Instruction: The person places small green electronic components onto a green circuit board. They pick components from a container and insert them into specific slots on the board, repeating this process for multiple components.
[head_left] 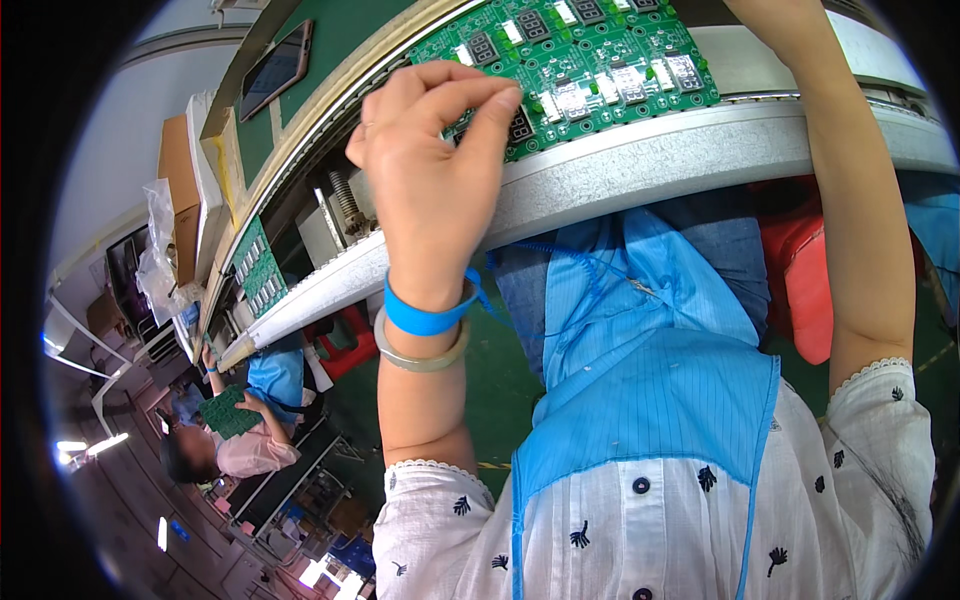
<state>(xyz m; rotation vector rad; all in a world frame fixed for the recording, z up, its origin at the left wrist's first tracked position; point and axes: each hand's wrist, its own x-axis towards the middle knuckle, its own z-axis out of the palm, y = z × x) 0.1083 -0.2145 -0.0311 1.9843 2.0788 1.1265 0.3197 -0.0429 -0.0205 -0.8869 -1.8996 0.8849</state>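
Note:
A green circuit board point(625, 112) lies across the conveyor at the top, with black digit displays point(535, 25) and small white connectors in rows. Over its left end, my left hand point(430, 150) has thumb and forefinger pressed together, close to a display point(519, 126). Whatever the fingertips hold, if anything, is hidden. A blue band point(428, 315) and a pale bangle circle that wrist. My right hand point(780, 18) reaches past the board's right end; its fingers are cut off by the upper edge of the picture.
A silver rail point(650, 150) runs along the conveyor's near side. Further left another green board point(258, 268) sits on the line. A phone point(275, 70) lies on the green surface behind. One co-worker holds a green board point(230, 412) at lower left. A red stool point(808, 290) stands right.

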